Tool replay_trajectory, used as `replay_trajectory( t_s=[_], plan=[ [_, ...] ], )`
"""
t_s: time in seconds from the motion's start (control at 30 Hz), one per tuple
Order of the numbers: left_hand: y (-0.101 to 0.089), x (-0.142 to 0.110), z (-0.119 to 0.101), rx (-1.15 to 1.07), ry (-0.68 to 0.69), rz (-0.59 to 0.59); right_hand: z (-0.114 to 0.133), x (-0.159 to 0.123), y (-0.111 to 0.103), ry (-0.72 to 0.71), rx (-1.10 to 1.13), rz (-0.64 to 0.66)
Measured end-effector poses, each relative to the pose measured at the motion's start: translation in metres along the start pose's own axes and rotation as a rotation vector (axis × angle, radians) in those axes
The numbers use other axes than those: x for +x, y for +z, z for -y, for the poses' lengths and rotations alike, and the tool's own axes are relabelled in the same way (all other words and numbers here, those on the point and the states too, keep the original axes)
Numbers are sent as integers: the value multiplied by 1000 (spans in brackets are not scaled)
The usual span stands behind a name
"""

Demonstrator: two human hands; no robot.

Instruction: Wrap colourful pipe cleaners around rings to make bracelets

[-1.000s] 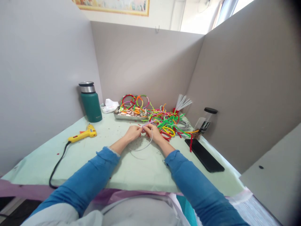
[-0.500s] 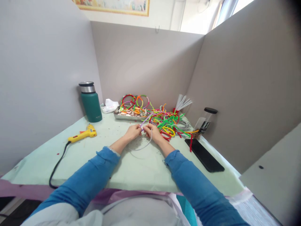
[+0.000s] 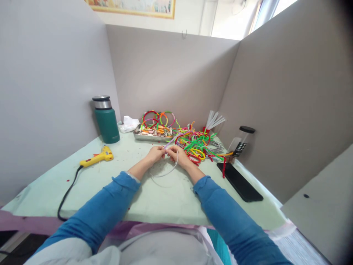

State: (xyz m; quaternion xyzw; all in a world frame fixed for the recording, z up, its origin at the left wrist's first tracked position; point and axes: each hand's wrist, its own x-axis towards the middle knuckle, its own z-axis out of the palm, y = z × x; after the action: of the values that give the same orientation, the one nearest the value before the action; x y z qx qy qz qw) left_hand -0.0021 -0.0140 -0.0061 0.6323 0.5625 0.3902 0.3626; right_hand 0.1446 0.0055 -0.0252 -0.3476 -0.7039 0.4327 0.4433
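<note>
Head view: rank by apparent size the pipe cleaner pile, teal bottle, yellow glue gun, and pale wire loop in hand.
1. Pipe cleaner pile
2. Teal bottle
3. Yellow glue gun and pale wire loop: too alike in span to rank; the loop is partly hidden.

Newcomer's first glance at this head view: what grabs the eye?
The tangle of bright fuzzy strips at the table's back right stands out first. Nearer the middle, the left hand and right hand pinch a thin pale hoop, a purple strip at their fingertips. Leftward, a yellow glue gun lies before an upright green bottle.
</note>
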Motion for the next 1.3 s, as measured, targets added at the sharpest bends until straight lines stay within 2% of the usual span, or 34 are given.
replay_trajectory(
  t_s=[0.47, 0.77, 0.93, 1.07, 1.3],
  plan=[
    [0, -1, -1, 6, -77, -19, 5, -2, 2, -13, -7, -11],
    [1, 0, 2, 13, -133, -26, -1, 1, 2, -16, -48, -13],
    [1, -4, -1, -41, -83, -87, 2, -1, 2, -12, -12, 0],
    [0, -4, -2, -54, -34, -78, 3, -2, 2, -21, -22, 1],
    [-2, 0, 2, 87, 50, -79, 4, -2, 2, -9, -39, -24]
  ],
)
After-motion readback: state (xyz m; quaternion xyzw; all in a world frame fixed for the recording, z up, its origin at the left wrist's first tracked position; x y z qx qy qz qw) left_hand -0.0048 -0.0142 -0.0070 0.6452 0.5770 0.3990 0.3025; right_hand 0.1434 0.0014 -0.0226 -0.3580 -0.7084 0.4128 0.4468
